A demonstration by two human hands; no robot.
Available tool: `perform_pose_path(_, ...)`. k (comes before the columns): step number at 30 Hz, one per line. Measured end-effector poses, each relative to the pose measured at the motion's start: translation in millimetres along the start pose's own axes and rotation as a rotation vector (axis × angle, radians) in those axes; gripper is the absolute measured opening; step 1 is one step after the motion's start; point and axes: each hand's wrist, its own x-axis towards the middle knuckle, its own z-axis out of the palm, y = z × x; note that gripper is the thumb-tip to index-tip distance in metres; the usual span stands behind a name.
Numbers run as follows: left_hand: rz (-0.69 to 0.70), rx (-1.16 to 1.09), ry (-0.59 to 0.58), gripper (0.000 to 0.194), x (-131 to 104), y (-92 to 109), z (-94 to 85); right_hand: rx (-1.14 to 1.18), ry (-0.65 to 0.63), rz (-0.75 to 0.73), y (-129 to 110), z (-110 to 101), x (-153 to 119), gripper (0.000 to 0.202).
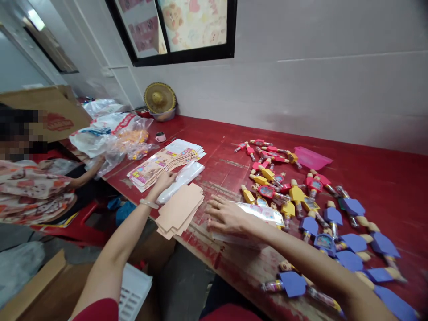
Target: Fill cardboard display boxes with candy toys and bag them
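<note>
My left hand (164, 182) lies at the upper edge of a pile of clear plastic bags (183, 179), its fingers reaching over them and partly blurred. Just beyond it is a fanned stack of printed cards (160, 164) with pink and yellow pictures. Plain tan cards (182, 207) are piled nearer the table edge, between my hands. My right hand (227, 215) is open, its fingers spread over a clear bag (230, 240) with a shiny printed piece (257, 210) beside it. The hand and forearm cover part of both.
Several red, yellow and blue toys (296, 192) with clear tubes spread across the right of the red table (217, 138). A pink sheet (312, 158) lies behind them. At left, a person (36, 191) sits by plastic sacks (96, 133). Below is an open carton (43, 285).
</note>
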Motion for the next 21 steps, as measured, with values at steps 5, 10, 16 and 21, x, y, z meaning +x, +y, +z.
perform_pose_path(5,0.273,-0.181,-0.219,0.051,-26.6,77.6,-37.9,0.058,0.445,0.427,4.7,-9.8,28.5,0.077)
perform_pose_path(10,0.411,-0.119,-0.323,0.049,-72.8,140.2,-49.9,-0.152,0.271,0.505,-3.6,-42.5,39.5,0.020)
perform_pose_path(16,0.583,0.176,-0.175,0.037,-107.6,140.7,-69.7,-0.271,0.483,0.624,-2.4,-95.5,-7.3,0.018)
perform_pose_path(21,0.603,-0.180,-0.004,0.015,-141.1,147.0,-124.1,0.041,0.610,0.387,-34.8,-168.0,-88.0,0.018)
